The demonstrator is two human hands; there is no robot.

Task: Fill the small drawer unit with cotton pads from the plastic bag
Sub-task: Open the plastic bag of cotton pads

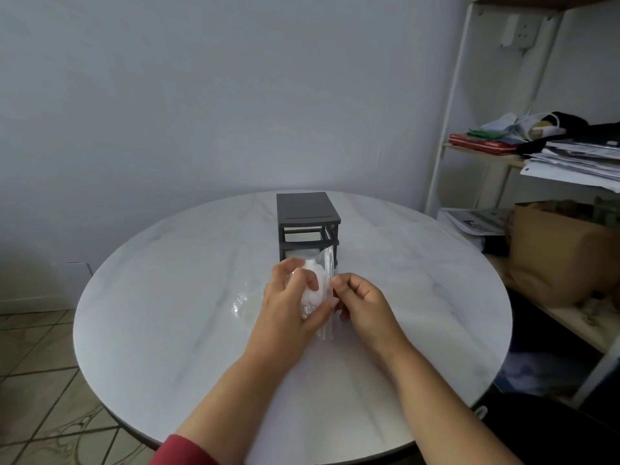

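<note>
Small dark grey plastic drawer unit (307, 213) stands upright past mid-table on round white marble-look table (161, 297).

Clear crinkled plastic bag (328, 263) is held just in front of the unit, with white cotton pads (317, 295) bunched inside it.

Left hand (288, 307) is wrapped round the bag and its wad, thumb across the front. Right hand (360, 302) has curled fingers pinching the bag's right edge.

Upper slot of the unit looks hollow. The lower slot shows something pale, but whether that is pads or the drawer front cannot be told.

Judgement: early stage. The bag is being opened or worked, no pad is visibly out, and most of the filling is left to do.
</note>
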